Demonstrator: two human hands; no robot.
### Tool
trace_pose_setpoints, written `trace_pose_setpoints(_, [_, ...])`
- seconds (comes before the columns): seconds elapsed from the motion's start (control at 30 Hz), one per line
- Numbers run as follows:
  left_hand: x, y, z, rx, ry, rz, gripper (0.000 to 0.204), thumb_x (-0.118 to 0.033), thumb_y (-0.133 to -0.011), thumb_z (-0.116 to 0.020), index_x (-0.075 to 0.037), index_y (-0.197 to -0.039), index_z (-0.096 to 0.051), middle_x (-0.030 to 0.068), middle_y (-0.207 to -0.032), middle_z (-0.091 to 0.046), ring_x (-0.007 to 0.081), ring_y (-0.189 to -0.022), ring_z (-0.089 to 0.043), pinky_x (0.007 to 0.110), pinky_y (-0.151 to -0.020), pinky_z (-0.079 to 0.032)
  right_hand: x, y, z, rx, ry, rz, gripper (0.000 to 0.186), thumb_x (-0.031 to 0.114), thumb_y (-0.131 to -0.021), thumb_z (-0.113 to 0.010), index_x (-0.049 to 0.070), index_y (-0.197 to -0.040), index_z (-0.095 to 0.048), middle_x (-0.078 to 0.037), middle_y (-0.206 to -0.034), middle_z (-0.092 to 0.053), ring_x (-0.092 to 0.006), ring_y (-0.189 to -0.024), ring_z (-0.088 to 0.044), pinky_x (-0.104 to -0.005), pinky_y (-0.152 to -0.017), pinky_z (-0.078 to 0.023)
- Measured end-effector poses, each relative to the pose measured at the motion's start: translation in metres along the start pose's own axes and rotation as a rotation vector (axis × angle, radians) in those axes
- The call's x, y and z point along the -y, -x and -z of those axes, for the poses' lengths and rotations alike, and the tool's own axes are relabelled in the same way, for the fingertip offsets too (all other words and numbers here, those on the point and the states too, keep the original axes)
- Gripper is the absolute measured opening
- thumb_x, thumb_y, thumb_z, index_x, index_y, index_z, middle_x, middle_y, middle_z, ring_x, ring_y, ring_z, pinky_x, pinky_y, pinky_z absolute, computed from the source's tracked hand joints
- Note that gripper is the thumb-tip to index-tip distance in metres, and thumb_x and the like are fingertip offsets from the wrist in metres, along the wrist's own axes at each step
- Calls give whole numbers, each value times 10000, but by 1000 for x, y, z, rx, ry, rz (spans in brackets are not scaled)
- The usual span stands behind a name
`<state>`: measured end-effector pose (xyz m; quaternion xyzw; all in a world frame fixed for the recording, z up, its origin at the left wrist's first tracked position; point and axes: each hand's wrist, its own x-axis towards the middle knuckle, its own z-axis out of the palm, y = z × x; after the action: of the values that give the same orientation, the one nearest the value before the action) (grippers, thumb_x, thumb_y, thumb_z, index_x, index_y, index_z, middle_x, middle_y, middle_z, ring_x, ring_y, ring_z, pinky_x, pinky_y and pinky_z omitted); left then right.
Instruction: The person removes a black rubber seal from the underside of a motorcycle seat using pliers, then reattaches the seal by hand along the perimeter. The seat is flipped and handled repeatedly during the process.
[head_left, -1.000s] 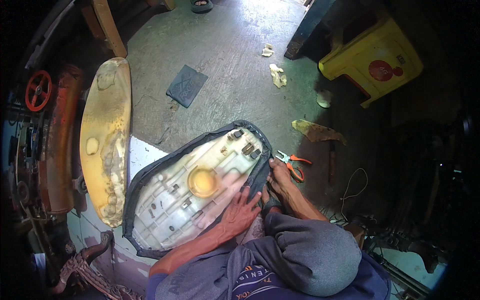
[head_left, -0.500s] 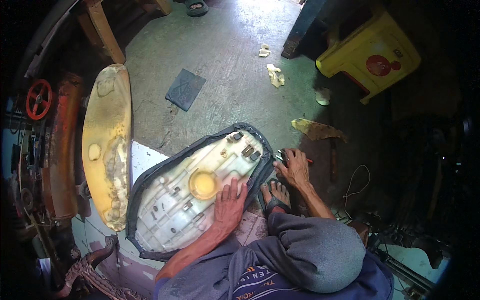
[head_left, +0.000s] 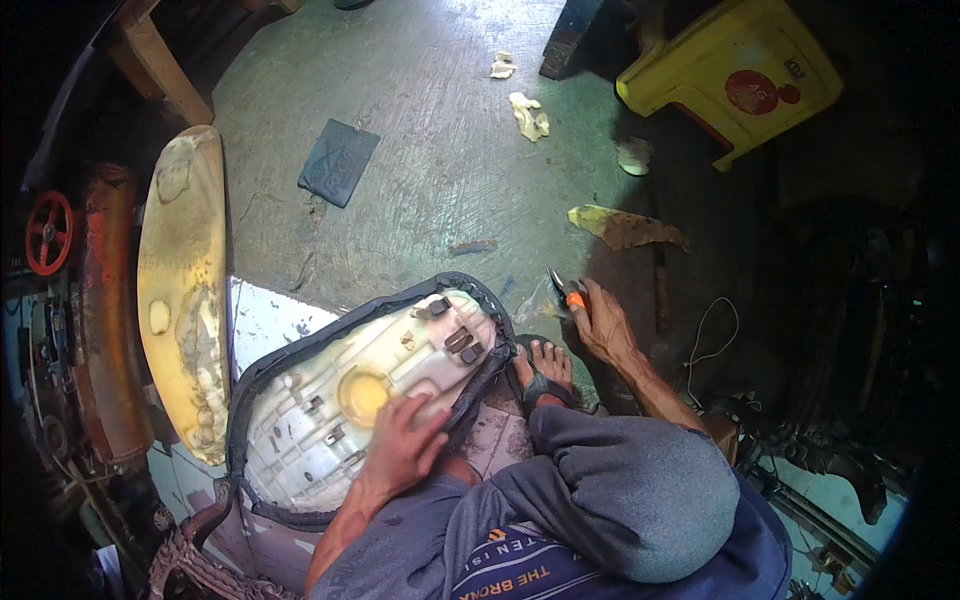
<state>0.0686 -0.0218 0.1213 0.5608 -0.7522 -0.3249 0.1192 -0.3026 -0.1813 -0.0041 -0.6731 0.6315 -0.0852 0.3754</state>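
Note:
A white plastic seat base (head_left: pixel 300 445), ringed by dark cover material (head_left: pixel 360 305), lies underside up between my legs and the foam. It has a yellow round recess (head_left: pixel 362 397) and dark blocks at its upper end. My left hand (head_left: pixel 405 440) rests on its lower right part, fingers apart, slightly blurred. To the right of the base, my right hand (head_left: pixel 605 325) is closed on orange-handled pliers (head_left: pixel 566 290), jaws pointing up, just above the floor. My sandalled foot (head_left: pixel 550 370) is just below that hand.
A long yellow foam piece (head_left: pixel 185 290) lies at left beside machinery with a red wheel (head_left: pixel 50 232). Ahead are a dark square mat (head_left: pixel 338 160), foam scraps (head_left: pixel 530 115), a torn strip (head_left: pixel 625 228) and a yellow plastic stool (head_left: pixel 730 70). A looped string (head_left: pixel 712 335) lies at right.
My right hand has left the seat's edge, taken hold of the pliers and lifted them from the floor. My left hand has shifted on the base, and the seat has moved down and left in view.

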Motion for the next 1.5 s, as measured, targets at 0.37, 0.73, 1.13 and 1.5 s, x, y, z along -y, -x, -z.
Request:
trace_pose_setpoints(0.37, [129, -54, 51, -246, -431, 575, 299, -316, -997, -652, -77, -1145, -754, 144, -1122, -713, 318, -1103, -624, 500, -1090, -344, 83, 15, 7, 225, 260, 300, 472, 125, -799, -774, -36, -1207, -600, -241, -1153, -564, -445, -1061, -585, -526, -872, -522])
trace_pose_setpoints(0.73, [132, -50, 34, -302, -481, 590, 336, -387, -1032, -602, -107, -997, -784, 85, -913, -717, 278, -946, -627, 478, -996, -357, 101, 24, -3, 116, 604, 386, 493, 367, -837, -762, 23, -1167, -638, -153, -1171, -562, -347, -1096, -552, -515, -897, -429])
trace_pose_setpoints(1.13, [129, -52, 34, -309, -447, 609, 324, -413, -992, -651, -114, -1012, -773, 73, -942, -726, 270, -986, -631, 488, -1010, -347, 54, -13, -3, 652, -206, -158, 403, 176, -834, -635, -44, -1170, -603, -281, -1072, -648, -453, -976, -672, -498, -822, -530])
trace_pose_setpoints(1.5, [128, -55, 33, -363, -395, 639, 377, -457, -957, -689, -100, -982, -809, 77, -912, -741, 273, -996, -637, 497, -1056, -316, 2, -32, -52, 8, 346, 50, 299, 182, -899, -721, 18, -1129, -624, -202, -1099, -665, -423, -1067, -607, -521, -862, -520])
